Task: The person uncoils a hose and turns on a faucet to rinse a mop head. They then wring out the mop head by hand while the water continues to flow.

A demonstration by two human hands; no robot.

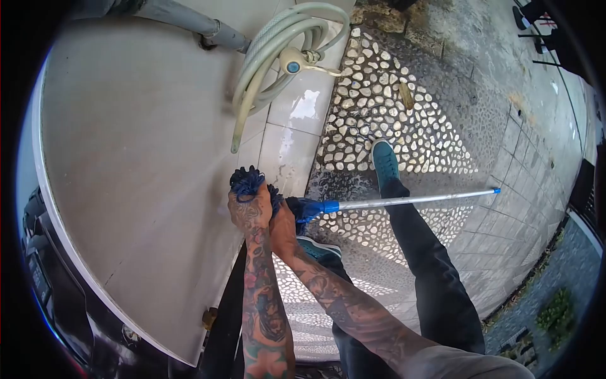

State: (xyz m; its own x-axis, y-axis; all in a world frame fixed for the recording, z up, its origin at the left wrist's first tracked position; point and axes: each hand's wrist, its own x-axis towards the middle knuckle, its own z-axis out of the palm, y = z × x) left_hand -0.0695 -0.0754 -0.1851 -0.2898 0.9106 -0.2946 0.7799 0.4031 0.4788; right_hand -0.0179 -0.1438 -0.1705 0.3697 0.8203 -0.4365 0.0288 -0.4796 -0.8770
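A dark blue mop head [246,181] is bunched in my two hands, which are close together beside the pale wall. My left hand [251,208] is wrapped round its strands, with a tuft showing above the fingers. Just to the right, my right hand [283,226] is closed round the strands lower down. More blue strands run on to a bright blue socket, from which the silver mop handle [410,201] stretches right to a blue end cap, passing over my leg.
A coiled pale hose [252,69] hangs on a tap [293,66] at the top. Grey pipe [183,18] runs along the upper left. My shoes [385,163] stand on pebbled paving [435,136]. Other people's legs [536,16] show at the upper right, and plants [558,319] at the lower right.
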